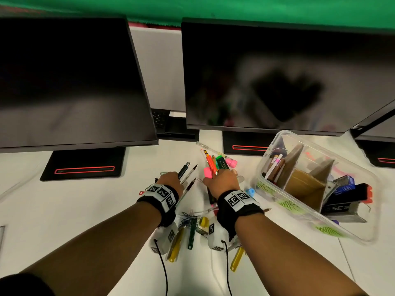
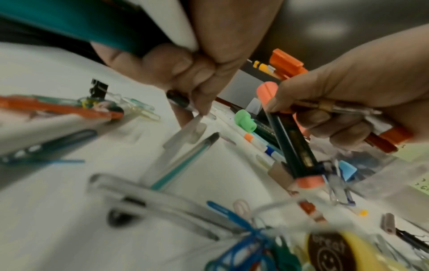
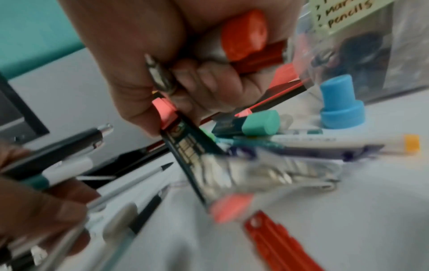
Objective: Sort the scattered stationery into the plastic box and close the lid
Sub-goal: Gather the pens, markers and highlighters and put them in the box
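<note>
My left hand [image 1: 171,179] grips a bundle of pens [image 1: 185,170] whose tips point away over the white desk; in the left wrist view its fingers [image 2: 192,73] curl round them. Just right of it, my right hand [image 1: 222,180] grips a bunch of markers and pencils [image 1: 211,164]; the right wrist view shows an orange-capped marker [image 3: 243,36] and a dark green highlighter [image 3: 190,152] in its grip. The clear plastic box [image 1: 267,167] sits to the right, lid off, with cardboard dividers, pens in its left compartment and staplers [image 1: 346,195] at its right end.
Two dark monitors [image 1: 267,82] on stands close off the back of the desk. Paper clips [image 1: 188,217], yellow cutters [image 1: 176,246], a green highlighter [image 3: 260,122] and a blue-capped bottle [image 3: 341,106] lie loose around my wrists. Wrist cables trail toward me.
</note>
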Motion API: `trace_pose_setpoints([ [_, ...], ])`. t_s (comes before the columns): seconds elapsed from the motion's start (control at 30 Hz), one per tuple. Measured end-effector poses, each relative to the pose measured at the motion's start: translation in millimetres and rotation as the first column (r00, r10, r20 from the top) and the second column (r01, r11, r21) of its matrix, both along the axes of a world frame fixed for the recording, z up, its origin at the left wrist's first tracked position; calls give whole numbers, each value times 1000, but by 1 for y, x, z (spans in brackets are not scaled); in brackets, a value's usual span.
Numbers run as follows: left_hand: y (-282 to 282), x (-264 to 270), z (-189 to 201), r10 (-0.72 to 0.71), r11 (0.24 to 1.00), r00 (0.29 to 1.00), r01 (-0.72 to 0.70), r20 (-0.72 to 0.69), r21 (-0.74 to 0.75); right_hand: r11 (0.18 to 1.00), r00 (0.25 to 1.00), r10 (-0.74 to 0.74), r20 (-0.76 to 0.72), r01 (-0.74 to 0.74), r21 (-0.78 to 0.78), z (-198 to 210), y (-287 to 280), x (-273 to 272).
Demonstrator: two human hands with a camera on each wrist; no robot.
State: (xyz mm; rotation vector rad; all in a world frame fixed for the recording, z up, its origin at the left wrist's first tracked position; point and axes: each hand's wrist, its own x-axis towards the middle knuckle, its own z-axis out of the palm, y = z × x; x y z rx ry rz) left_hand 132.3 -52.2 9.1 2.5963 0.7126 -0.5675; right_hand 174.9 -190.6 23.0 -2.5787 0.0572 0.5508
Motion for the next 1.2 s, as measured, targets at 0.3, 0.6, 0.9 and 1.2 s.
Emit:
trace_pose_setpoints([
  [0.3,-3,4,36,-2,1000,998,4,71,-24,856,968,-248,24,207,474,64,-39,16],
  [0.6,-39,25,70,34,968,978,18,205,-251,714,876,-404,-261,481,509,90,-125,59],
  [0.9,-88,45,92,15,907,975,80,221,-414,829,887,-380,-264,453,328,98,-128,72],
  [1.2,-140,76,104,98,739,986,20,138,-673,972,969,-198,150,174,159,98,-163,49],
])
